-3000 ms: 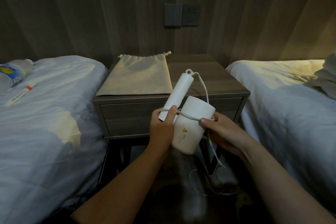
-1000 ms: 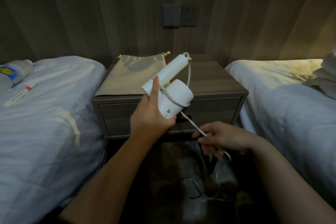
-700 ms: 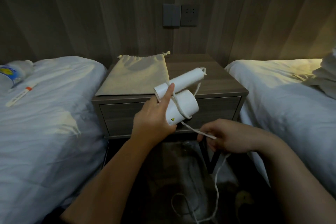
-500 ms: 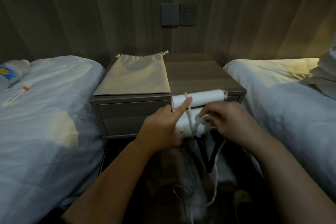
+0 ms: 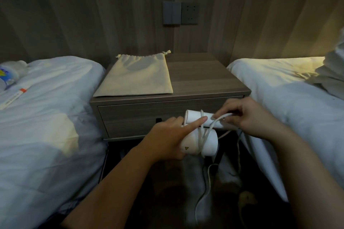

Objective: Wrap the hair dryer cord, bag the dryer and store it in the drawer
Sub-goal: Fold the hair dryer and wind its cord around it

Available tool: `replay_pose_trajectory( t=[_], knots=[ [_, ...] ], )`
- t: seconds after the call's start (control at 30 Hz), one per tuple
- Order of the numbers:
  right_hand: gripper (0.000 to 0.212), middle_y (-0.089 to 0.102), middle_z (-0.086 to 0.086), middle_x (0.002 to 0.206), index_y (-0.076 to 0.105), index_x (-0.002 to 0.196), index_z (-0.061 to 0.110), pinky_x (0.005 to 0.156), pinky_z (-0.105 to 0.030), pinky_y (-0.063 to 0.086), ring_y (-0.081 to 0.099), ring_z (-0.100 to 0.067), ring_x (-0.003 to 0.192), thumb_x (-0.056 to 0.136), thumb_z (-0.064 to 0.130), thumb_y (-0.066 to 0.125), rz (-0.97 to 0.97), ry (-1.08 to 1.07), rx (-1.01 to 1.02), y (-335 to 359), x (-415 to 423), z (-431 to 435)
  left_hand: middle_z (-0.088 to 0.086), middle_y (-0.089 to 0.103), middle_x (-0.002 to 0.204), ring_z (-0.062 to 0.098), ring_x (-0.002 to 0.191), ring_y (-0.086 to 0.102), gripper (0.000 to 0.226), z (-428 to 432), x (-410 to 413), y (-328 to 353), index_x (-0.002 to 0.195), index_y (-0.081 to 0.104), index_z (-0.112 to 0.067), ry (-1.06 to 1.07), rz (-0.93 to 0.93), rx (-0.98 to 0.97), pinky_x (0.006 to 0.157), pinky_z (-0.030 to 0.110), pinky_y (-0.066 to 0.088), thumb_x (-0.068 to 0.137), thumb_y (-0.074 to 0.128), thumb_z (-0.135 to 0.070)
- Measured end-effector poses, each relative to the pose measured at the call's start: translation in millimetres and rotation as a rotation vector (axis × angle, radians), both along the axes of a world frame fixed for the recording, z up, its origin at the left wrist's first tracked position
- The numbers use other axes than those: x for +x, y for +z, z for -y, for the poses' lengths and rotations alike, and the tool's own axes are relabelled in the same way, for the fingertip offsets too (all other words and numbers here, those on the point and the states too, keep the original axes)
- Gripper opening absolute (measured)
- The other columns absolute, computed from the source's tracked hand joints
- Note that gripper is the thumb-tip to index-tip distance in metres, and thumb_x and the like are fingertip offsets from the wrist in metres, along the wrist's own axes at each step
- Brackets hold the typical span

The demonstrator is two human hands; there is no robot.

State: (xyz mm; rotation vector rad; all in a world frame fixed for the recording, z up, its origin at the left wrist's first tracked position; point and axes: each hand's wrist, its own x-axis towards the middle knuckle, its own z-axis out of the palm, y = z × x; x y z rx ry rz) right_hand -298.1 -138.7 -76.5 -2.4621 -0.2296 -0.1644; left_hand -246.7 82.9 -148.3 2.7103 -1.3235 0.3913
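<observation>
Head view: the left hand grips the hair dryer by its barrel, in the air before the closed drawer. Its forefinger lies along the folded handle, likely to pin the loops. The right hand pinches the cord beside the handle, pulling it taut. The bag lies flat on the left half of the nightstand, ready for bagging.

Head-worn view, forward-down, near the drawer

**A:** Where is the hair dryer?

**B:** White, handle folded, held before the shut drawer. Its cord is looped around it, the rest trailing down. The beige drawstring bag lies flat on the bench.
</observation>
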Motion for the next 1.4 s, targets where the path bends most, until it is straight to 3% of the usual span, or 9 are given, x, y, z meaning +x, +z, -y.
replay_pose_trajectory(
  t=[0.27,0.57,0.73,0.83,0.93,1.03,1.13,1.23,1.4],
  knots=[
    [0.03,0.059,0.003,0.057,0.059,0.056,0.016,0.055,-0.028,0.041,0.053,-0.012,0.059,0.06,0.03,0.085,0.121,-0.419,-0.036,-9,9,3,0.006,0.044,0.121,0.019,0.101,0.046,0.109,9,-5,-2,0.118,-0.038,-0.058,-0.091,-0.031,0.046,0.074,0.028,0.04,0.077,0.063,-0.048],
    [0.035,0.06,0.002,0.057,0.06,0.059,0.011,0.055,-0.031,0.044,0.056,-0.011,0.06,0.06,0.038,0.083,0.126,-0.464,-0.048,-13,7,-6,0.005,0.039,0.125,0.022,0.108,0.042,0.092,15,-14,-3,0.137,-0.01,-0.058,-0.103,-0.119,0.081,0.076,0.034,0.043,0.079,0.06,-0.046],
    [0.049,0.055,0.0,0.054,0.057,0.057,0.013,0.047,-0.027,0.034,0.052,-0.015,0.057,0.056,0.058,0.077,0.094,-0.561,-0.207,-16,9,-1,0.005,0.04,0.127,0.022,0.109,0.042,0.092,14,-11,-5,0.14,-0.007,-0.053,-0.079,-0.113,0.108,0.078,0.034,0.043,0.078,0.062,-0.046],
    [0.038,0.056,0.003,0.057,0.059,0.059,0.015,0.048,-0.025,0.033,0.052,-0.012,0.059,0.065,0.049,0.075,0.079,-0.481,-0.191,-18,14,3,0.005,0.041,0.125,0.021,0.107,0.043,0.092,11,-9,-4,0.139,-0.008,-0.054,-0.07,-0.096,0.102,0.077,0.033,0.043,0.078,0.061,-0.046],
    [0.017,0.063,0.008,0.065,0.065,0.067,0.024,0.057,-0.019,0.041,0.057,0.0,0.059,0.08,0.015,0.07,0.024,-0.237,0.049,-19,22,19,0.005,0.042,0.126,0.02,0.106,0.044,0.091,7,-7,-1,0.138,-0.008,-0.053,-0.069,-0.084,0.087,0.08,0.034,0.046,0.078,0.06,-0.047],
    [0.017,0.065,-0.004,0.073,0.068,0.081,0.01,0.061,-0.013,0.049,0.059,-0.002,0.061,0.081,-0.006,0.062,-0.071,-0.129,0.35,-22,26,37,0.005,0.043,0.123,0.02,0.105,0.044,0.091,7,-9,3,0.141,-0.006,-0.052,-0.066,-0.079,0.058,0.078,0.03,0.041,0.078,0.06,-0.047],
    [0.014,0.061,0.001,0.052,0.065,0.063,0.009,0.044,-0.011,0.043,0.055,-0.008,0.048,0.07,0.01,0.077,-0.227,-0.161,0.683,-32,27,45,0.001,0.044,0.122,0.017,0.107,0.045,0.098,9,-12,5,0.139,-0.006,-0.055,-0.043,-0.205,-0.003,0.081,0.03,0.043,0.073,0.066,-0.045],
    [0.051,0.062,-0.001,0.042,0.069,0.045,0.012,0.039,-0.015,0.047,0.059,-0.011,0.04,0.007,0.039,0.092,-0.369,-0.187,1.075,-51,31,45,-0.003,0.045,0.13,0.014,0.113,0.047,0.107,9,-16,6,0.128,-0.008,-0.068,-0.032,-0.408,-0.178,0.091,0.034,0.046,0.066,0.075,-0.04],
    [0.043,0.056,-0.007,0.052,0.065,0.072,0.006,0.041,-0.02,0.045,0.05,-0.015,0.043,0.039,0.02,0.091,-0.38,-0.032,1.284,-69,44,35,-0.014,0.044,0.133,0.01,0.117,0.052,0.112,13,-18,10,0.124,0.008,-0.072,-0.036,-0.771,-0.577,0.096,0.038,0.05,0.06,0.085,-0.023]
  ],
)
